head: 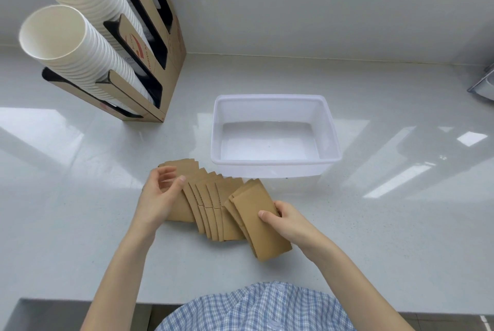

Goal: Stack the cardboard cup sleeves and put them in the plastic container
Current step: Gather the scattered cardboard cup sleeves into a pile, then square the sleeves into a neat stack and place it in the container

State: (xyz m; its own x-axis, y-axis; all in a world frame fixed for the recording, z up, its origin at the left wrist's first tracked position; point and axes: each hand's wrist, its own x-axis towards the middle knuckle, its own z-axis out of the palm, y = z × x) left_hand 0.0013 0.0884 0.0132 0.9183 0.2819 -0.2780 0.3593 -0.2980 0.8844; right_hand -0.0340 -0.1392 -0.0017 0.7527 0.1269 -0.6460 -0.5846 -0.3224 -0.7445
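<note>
Flat brown cardboard cup sleeves point(211, 205) fan across the pale worktop point(80, 197) between the hands, left hand point(160, 194) loosely curled above them, right hand point(287, 217) gripping a small stack point(256, 213), near the empty clear plastic container point(331, 127).

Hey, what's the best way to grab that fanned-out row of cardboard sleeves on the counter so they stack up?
Probably squeeze the row of sleeves from its two ends, pressing inward. The sleeves lie flat, overlapping like shingles, so they should slide together. The left hand is already at the left end; the right hand holds a small stack at the right end.
</note>
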